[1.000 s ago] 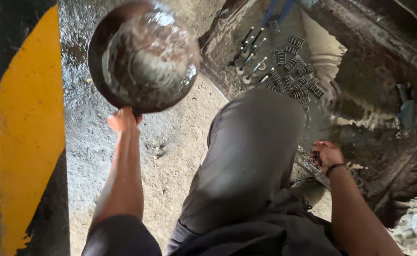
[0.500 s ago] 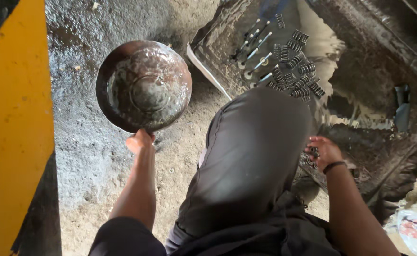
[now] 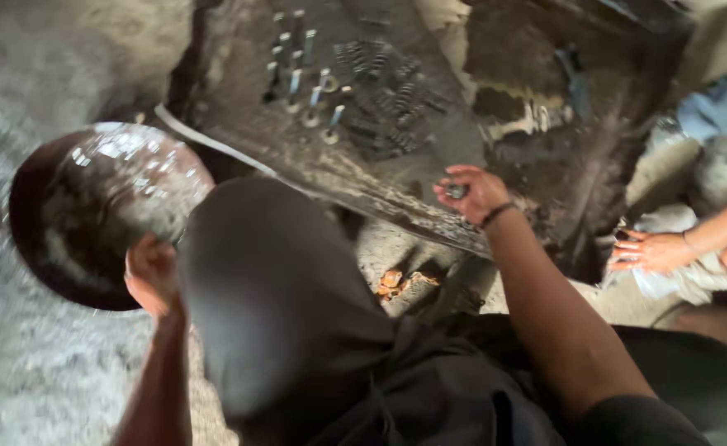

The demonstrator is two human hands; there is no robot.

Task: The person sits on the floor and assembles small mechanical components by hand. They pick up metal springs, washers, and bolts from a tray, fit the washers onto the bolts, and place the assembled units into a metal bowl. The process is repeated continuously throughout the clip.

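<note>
My left hand (image 3: 150, 272) grips the near rim of a round, dark metal bowl (image 3: 91, 206) with shiny wet liquid inside; it sits on the rough concrete floor at the left. My right hand (image 3: 472, 192) is raised over the edge of a greasy dark metal tray (image 3: 314, 165) and pinches a small dark metal part (image 3: 456, 191) between its fingers. On the tray lie several bolts (image 3: 305, 74) and several coil springs (image 3: 388, 91). My dark-trousered knee (image 3: 272, 289) fills the middle of the view between both arms.
Another person's hand (image 3: 656, 252) rests on a pale cloth (image 3: 677, 264) at the right edge, next to blue fabric (image 3: 726, 107). A small orange scrap (image 3: 392, 282) lies on the floor below the tray's edge. Rough grey concrete (image 3: 33, 380) spreads at the left.
The view has swung right, leaving the yellow stripe out of sight. The bowl has come closer to my knee. My right hand has risen to the tray's edge with a small part in it.
</note>
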